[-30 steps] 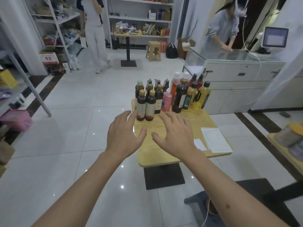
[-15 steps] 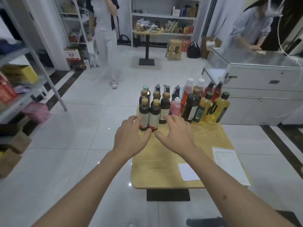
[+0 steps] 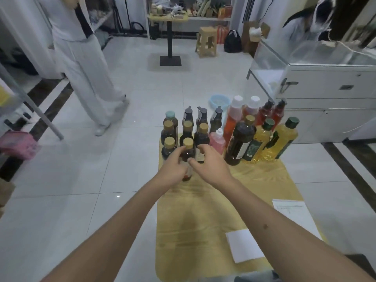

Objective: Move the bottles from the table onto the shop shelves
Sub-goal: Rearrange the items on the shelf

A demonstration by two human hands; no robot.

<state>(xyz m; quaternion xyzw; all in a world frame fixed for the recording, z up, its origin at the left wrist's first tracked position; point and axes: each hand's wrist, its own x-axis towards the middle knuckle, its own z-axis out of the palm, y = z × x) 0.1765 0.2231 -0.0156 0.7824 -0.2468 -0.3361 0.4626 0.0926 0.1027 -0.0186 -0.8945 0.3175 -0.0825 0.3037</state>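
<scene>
Two hands, left hand (image 3: 173, 168) gripping upright gold-capped bottle (image 3: 187, 152), cap up

bottle labels (image 3: 242, 147) blurred, sheet of paper (image 3: 291, 210) print unreadable, no legible text

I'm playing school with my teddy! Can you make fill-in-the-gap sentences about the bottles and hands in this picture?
1. The left hand holds a dark bottle with a ____ cap.
2. The small bottle with the white top is coloured ____.
3. The bottles stand on a ____ table.
4. The two green-capped bottles hold ____ liquid.

Missing words: gold; pink; wooden; yellow
</scene>
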